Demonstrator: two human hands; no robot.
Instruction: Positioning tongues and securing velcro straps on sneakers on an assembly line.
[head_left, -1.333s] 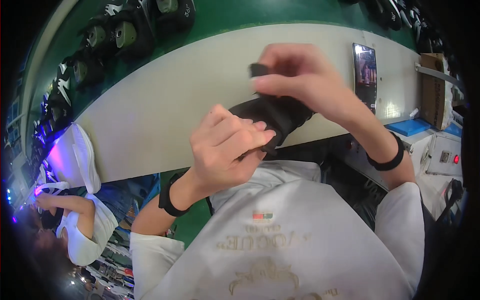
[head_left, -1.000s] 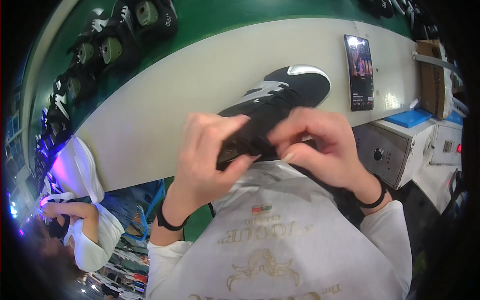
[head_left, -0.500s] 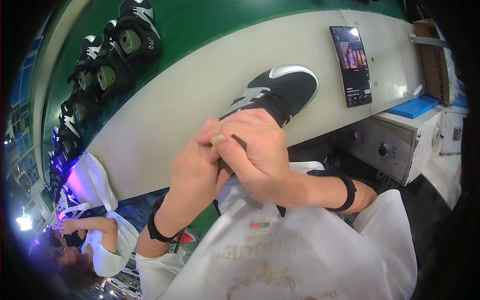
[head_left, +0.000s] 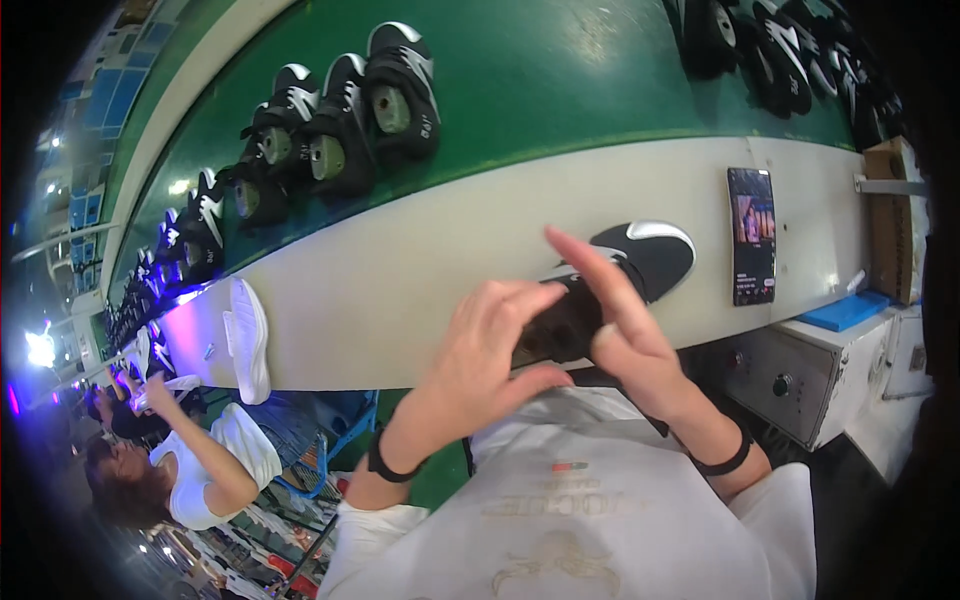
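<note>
A black shoe upper with silver-grey trim (head_left: 660, 262) rests on the white bench (head_left: 400, 270), its toe pointing to the far right. Its heel end lies partly behind my hands. My left hand (head_left: 482, 345) is beside the heel end, fingers bent but spread from the thumb, with nothing visible in it. Over the shoe's near side, my right hand (head_left: 630, 335) has its index finger stretched out and its thumb apart. Whether either hand touches the shoe, I cannot tell.
Black-and-white shoes (head_left: 345, 130) line the green surface beyond the bench. A white sole (head_left: 248, 340) lies at left. A phone (head_left: 752, 238), a blue pad (head_left: 845, 310), a grey control box (head_left: 800, 375) and a cardboard box (head_left: 893, 235) are at right. Another person (head_left: 205, 470) works at left.
My hands were clasped together at the shoe's heel end, around a dark strip. They have come apart and opened. My view has shifted, bringing the white sole and more shoes into sight.
</note>
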